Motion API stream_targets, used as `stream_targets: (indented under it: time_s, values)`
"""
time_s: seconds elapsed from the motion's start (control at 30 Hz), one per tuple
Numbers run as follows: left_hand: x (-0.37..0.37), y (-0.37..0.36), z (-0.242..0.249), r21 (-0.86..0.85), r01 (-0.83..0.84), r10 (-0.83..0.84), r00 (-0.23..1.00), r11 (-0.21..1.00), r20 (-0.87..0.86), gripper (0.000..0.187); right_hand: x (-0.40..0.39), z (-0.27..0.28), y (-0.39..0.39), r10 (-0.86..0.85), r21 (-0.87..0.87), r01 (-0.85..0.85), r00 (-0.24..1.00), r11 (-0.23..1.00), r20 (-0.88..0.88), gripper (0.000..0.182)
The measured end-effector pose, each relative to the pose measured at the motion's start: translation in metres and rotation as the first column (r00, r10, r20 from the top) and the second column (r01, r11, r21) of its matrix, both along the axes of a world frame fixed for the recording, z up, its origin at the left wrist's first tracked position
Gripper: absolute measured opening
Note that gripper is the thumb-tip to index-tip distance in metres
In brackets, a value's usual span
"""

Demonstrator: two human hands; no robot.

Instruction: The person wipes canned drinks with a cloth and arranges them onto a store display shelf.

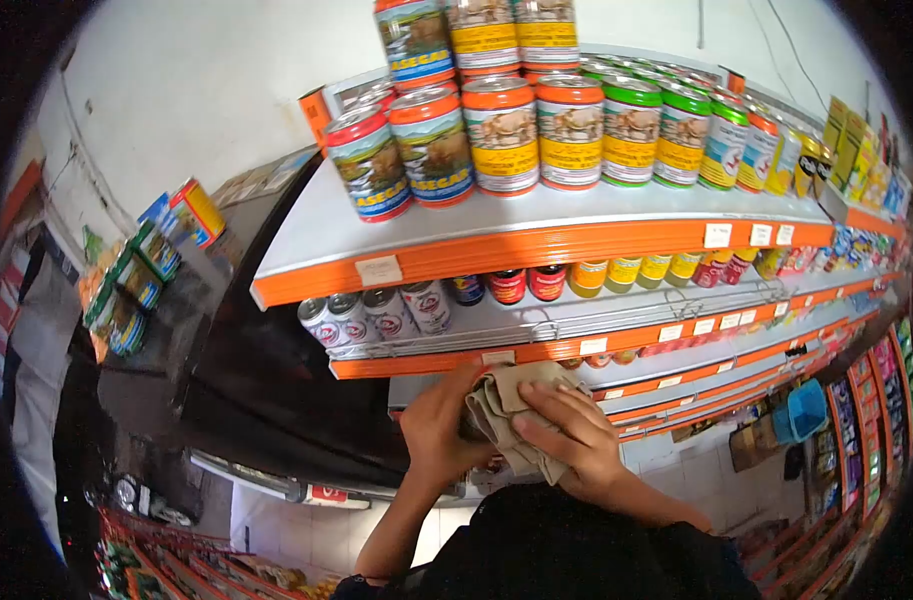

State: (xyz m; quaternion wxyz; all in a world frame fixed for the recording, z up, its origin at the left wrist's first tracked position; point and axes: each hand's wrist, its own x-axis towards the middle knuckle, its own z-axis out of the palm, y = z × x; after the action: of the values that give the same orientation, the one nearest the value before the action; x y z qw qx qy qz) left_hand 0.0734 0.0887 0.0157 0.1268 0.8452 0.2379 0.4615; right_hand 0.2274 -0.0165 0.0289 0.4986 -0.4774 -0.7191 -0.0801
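My left hand (438,430) is closed around something beneath a folded beige cloth (506,408); the object inside is mostly hidden. From the right, my right hand (576,435) presses its fingers on the cloth. Both hands are in front of the lower shelf edge (436,366), close to my body. Above them, a row of cans with orange and green rims, among them an orange-rimmed can (500,135), stands on the white top shelf (456,225). More cans are stacked on that row.
White cans (426,307) and red cans (547,282) stand on the second shelf, behind a wire rail. Several cans (126,280) rest on a dark surface at the left. A blue basket (802,410) is at the lower right, beside another rack.
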Motion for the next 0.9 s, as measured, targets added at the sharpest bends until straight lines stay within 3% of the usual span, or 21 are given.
stream_targets:
  time_s: [0.07, 0.1, 0.17, 0.2, 0.23, 0.3, 0.33, 0.37, 0.4, 0.43, 0.47, 0.5, 0.57, 0.6, 0.63, 0.7, 0.77, 0.83, 0.9]
  values:
    - [0.003, 0.001, -0.007, 0.196, 0.17, -0.137, 0.976, 0.966, -0.169, 0.068, 0.006, 0.01, -0.002, -0.029, 0.024, 0.028, 0.998, 0.999, 0.052, 0.043]
    - [0.008, -0.004, -0.006, 0.197, 0.19, -0.159, 0.973, 0.962, -0.167, 0.068, 0.011, 0.01, -0.001, -0.05, 0.024, 0.049, 0.997, 0.999, 0.055, 0.043]
    - [0.019, -0.018, -0.001, 0.256, 0.192, -0.181, 0.981, 0.947, -0.064, 0.07, 0.022, 0.005, 0.004, 0.054, -0.154, -0.099, 0.961, 0.983, -0.273, 0.047]
    - [0.024, -0.021, 0.006, 0.183, 0.232, -0.234, 0.972, 0.955, -0.01, 0.074, 0.019, -0.004, -0.002, 0.087, -0.205, -0.319, 0.705, 0.925, -0.704, 0.049]
    - [0.029, -0.024, 0.002, 0.191, 0.234, -0.239, 0.971, 0.953, 0.001, 0.074, 0.014, -0.005, -0.007, 0.087, -0.204, -0.312, 0.714, 0.928, -0.694, 0.049]
    - [0.038, -0.027, -0.011, -0.198, 0.405, -0.3, 0.862, 0.893, 0.408, 0.077, 0.001, -0.001, -0.008, 0.231, 0.139, -0.186, 0.713, 0.973, -0.662, 0.046]
    - [0.041, -0.021, -0.014, -0.13, 0.388, -0.279, 0.823, 0.913, 0.494, 0.076, -0.005, -0.003, -0.006, 0.345, 0.3, -0.181, 0.624, 0.937, -0.701, 0.038]
    - [0.043, -0.015, -0.028, -0.122, 0.382, -0.275, 0.82, 0.916, 0.503, 0.076, -0.004, -0.004, -0.008, 0.353, 0.301, -0.192, 0.629, 0.934, -0.693, 0.038]
    - [0.046, -0.014, -0.027, -0.425, 0.569, -0.103, 0.673, 0.704, 0.732, 0.076, 0.0, -0.005, -0.011, 0.212, 0.197, -0.13, 0.846, 0.972, -0.489, 0.035]
    - [0.046, -0.014, -0.026, -0.555, 0.752, 0.17, 0.531, 0.356, 0.83, 0.076, 0.001, -0.006, -0.014, 0.064, 0.116, -0.038, 0.972, 0.993, -0.227, 0.032]
    - [0.036, -0.014, -0.021, -0.517, 0.84, 0.07, 0.513, 0.165, 0.856, 0.077, 0.0, -0.008, -0.017, 0.079, 0.112, -0.055, 0.972, 0.992, -0.22, 0.032]
    - [0.034, -0.009, -0.016, -0.511, 0.841, 0.081, 0.505, 0.179, 0.859, 0.077, -0.001, -0.011, -0.019, 0.062, 0.12, -0.049, 0.992, 0.992, -0.109, 0.031]
    - [0.03, -0.004, -0.013, -0.566, 0.824, 0.01, 0.567, -0.022, 0.824, 0.088, -0.002, -0.015, -0.021, 0.023, 0.144, -0.039, 0.993, 0.989, 0.112, 0.03]
    - [0.026, -0.006, -0.018, -0.608, 0.788, -0.057, 0.606, -0.099, 0.794, 0.089, 0.0, -0.018, -0.017, 0.022, 0.117, -0.028, 0.998, 0.993, 0.055, 0.03]
    - [0.025, -0.01, -0.017, -0.606, 0.79, -0.043, 0.605, -0.094, 0.795, 0.089, 0.0, -0.014, -0.008, 0.035, 0.109, -0.041, 0.998, 0.993, 0.057, 0.03]
    - [0.028, -0.022, -0.006, -0.647, 0.748, 0.058, 0.66, -0.148, 0.749, 0.081, 0.001, 0.001, 0.016, 0.055, 0.226, 0.003, 0.967, 0.974, -0.249, 0.032]
    - [0.031, -0.023, 0.014, -0.597, 0.789, 0.035, 0.607, -0.144, 0.794, 0.078, 0.011, 0.004, 0.022, 0.061, 0.16, -0.03, 0.979, 0.987, -0.192, 0.036]
    - [0.027, -0.023, 0.029, -0.692, 0.711, 0.171, 0.703, -0.126, 0.691, 0.075, 0.011, 0.001, 0.017, 0.022, 0.104, -0.02, 1.0, 0.994, -0.012, 0.035]
    - [0.017, -0.019, 0.028, -0.686, 0.716, 0.272, 0.69, -0.127, 0.67, 0.07, 0.002, -0.014, 0.004, 0.099, 0.114, -0.099, 0.995, 0.989, 0.004, 0.035]
